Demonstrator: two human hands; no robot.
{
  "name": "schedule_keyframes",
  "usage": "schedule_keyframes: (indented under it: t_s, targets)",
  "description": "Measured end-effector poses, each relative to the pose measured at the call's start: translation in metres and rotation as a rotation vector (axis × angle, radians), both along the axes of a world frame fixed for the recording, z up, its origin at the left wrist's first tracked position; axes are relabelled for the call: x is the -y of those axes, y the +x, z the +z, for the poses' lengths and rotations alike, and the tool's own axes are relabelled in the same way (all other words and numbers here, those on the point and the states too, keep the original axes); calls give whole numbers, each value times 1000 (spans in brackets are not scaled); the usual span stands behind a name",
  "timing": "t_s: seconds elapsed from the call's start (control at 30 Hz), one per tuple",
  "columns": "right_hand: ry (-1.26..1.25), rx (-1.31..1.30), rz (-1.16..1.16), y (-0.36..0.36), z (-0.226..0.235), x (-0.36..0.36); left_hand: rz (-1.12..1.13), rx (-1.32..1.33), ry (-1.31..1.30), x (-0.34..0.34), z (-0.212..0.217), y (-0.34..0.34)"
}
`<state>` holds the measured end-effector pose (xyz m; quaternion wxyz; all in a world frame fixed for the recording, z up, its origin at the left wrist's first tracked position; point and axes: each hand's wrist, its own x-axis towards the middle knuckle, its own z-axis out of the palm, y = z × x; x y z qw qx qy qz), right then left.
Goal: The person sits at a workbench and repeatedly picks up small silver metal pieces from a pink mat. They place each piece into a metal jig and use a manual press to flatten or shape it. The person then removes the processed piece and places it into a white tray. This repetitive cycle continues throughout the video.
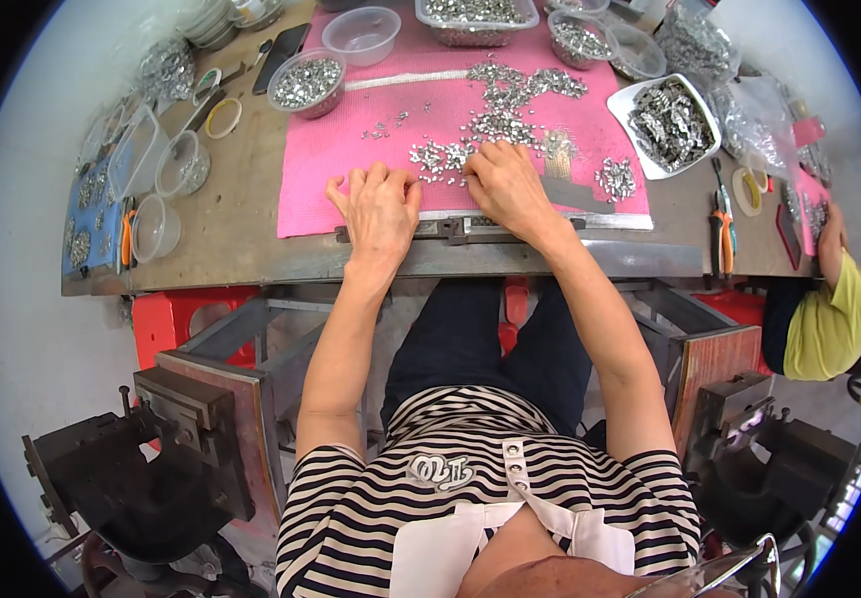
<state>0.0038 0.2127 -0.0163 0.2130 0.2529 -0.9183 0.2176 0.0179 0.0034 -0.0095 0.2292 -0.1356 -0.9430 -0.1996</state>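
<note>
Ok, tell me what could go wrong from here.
The loose metal pieces lie right beside the right hand, so a careless sweep might scatter them across the pink mat. The dark metal bar sits near the front edge of the workbench; a nudge could perhaps shift it. The white dish is heaped with darker metal parts, so a bump might spill some.

Bare pink cloth [313, 184] left of the left hand [381, 213] gave free passage up to the filled round tub [313, 112], which stood in the way. Loose metal pieces [503, 126] barred the way ahead of the right hand [510, 187], while a flat grey strip [578, 195] and a small heap [616, 179] crowded its right. A dark bar [453, 231] crossed beneath both hands; bare tabletop [239, 179] offered an open lane between the cloth and the clear tubs [158, 231] at left
</note>
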Motion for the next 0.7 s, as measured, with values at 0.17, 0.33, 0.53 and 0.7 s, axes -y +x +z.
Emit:
schedule_keyframes:
  t_s: [0.17, 0.33, 0.53, 0.7]
  targets:
    - [-68, 11, 25, 0, -2, -3, -39, 15, -14, -2, 1, -5]
    - [-217, 215, 84, 36, 22, -19, -122, 54, 90, 4, 2, -3]
    - [-229, 193, 121, 61, 14, -23, -459, 107, 260, -15, 12, 26]
    - [-154, 100, 126, 64, 14, -20, -480, 87, 246, -24, 1, 30]
